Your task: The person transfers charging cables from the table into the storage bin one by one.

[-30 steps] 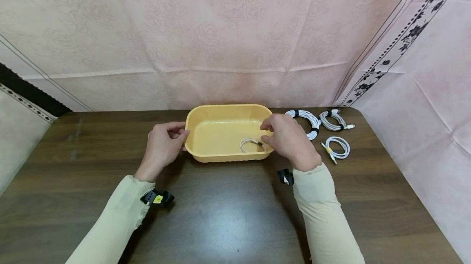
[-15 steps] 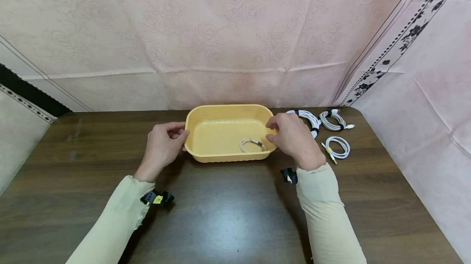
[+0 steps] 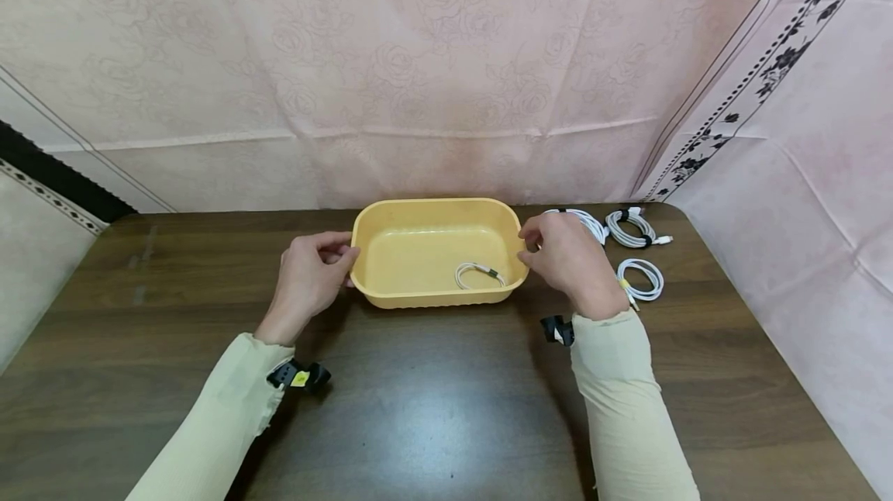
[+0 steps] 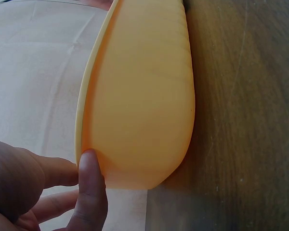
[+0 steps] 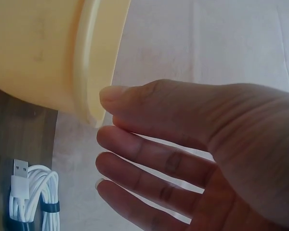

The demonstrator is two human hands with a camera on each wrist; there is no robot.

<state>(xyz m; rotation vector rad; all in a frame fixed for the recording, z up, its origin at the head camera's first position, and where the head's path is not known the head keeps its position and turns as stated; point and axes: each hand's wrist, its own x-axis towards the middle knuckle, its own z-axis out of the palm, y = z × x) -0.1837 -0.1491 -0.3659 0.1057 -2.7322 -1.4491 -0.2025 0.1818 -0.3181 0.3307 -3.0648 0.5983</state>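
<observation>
- Tub point(image 3: 422, 257): yellow, rounded-cornered, upright, its left end pinched by the left hand point(image 3: 310, 272), the right hand point(image 3: 568, 260) at its right end.
- Cable point(image 3: 484, 268): white, coiled, dark-banded, lying inside the tub's near right corner.

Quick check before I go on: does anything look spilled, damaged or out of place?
No, nothing stands out. The yellow tray sits upright, uncracked as far as shown, its rim in the left hand. One coiled cable lies inside; three tied coils lie on the table beside it, some partly hidden by the right hand.
</observation>
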